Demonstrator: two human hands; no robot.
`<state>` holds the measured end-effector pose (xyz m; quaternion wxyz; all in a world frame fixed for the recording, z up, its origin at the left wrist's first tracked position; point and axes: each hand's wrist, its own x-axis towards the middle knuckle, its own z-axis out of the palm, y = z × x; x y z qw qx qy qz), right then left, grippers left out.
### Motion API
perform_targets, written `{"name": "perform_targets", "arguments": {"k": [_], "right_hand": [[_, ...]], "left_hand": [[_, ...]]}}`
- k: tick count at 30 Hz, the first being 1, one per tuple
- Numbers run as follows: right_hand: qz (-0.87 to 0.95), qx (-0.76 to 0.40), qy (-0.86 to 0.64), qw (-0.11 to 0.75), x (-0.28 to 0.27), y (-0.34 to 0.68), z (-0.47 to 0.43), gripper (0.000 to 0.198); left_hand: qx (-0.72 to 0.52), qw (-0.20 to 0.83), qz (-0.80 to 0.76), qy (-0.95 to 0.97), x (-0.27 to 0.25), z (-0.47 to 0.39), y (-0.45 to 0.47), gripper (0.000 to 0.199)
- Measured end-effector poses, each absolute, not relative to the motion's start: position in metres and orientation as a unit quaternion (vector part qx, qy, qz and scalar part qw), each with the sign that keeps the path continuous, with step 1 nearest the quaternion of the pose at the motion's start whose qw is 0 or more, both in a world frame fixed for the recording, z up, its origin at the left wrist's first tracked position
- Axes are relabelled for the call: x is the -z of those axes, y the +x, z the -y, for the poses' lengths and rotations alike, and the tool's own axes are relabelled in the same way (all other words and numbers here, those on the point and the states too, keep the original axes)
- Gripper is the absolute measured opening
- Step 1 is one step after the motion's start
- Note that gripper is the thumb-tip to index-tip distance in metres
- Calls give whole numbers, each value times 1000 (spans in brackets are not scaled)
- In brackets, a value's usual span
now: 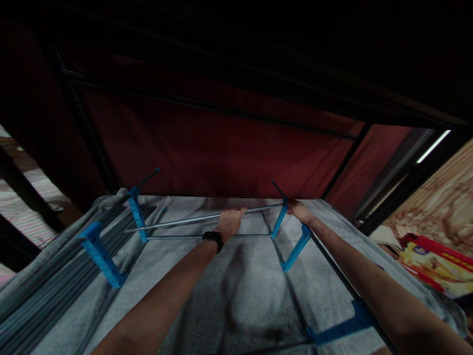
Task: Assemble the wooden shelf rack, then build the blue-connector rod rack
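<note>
My left hand [229, 222], with a black band on its wrist, is closed around a grey metal tube [192, 220] at about its middle. The tube lies across a partly built frame, its left end by a blue plastic bracket [136, 212]. At the tube's right end my right hand [300, 212] is closed beside another blue bracket [280, 220], partly hidden behind it. A lower crossbar [173, 237] joins the two sides below. More blue brackets stand nearer me at left [103, 256], right [296, 248] and lower right [340, 326].
Several loose grey tubes [70, 271] lie in a bundle at the left on the grey blanket [236, 291]. Red cloth [236, 153] hangs behind, with dark bars around it. A red and yellow package [436, 266] is at the far right near a wood-grain panel [436, 197].
</note>
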<state>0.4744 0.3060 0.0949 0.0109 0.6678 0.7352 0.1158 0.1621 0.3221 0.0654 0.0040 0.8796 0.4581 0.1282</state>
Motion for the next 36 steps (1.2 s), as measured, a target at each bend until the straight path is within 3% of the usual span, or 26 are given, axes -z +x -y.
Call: {"name": "perform_targets", "arguments": {"k": [7, 14, 20, 36], "right_hand": [[-739, -117, 664, 9, -96, 474, -306, 34], [-737, -111, 667, 7, -94, 471, -304, 30], [-745, -122, 656, 3, -92, 472, -304, 34], [-739, -120, 663, -5, -86, 474, -306, 30]], "left_hand": [[-146, -2, -451, 881, -62, -322, 161, 49], [-134, 11, -465, 875, -68, -326, 165, 58], [-169, -24, -450, 877, -66, -330, 165, 39], [-152, -37, -415, 896, -81, -343, 162, 39]]}}
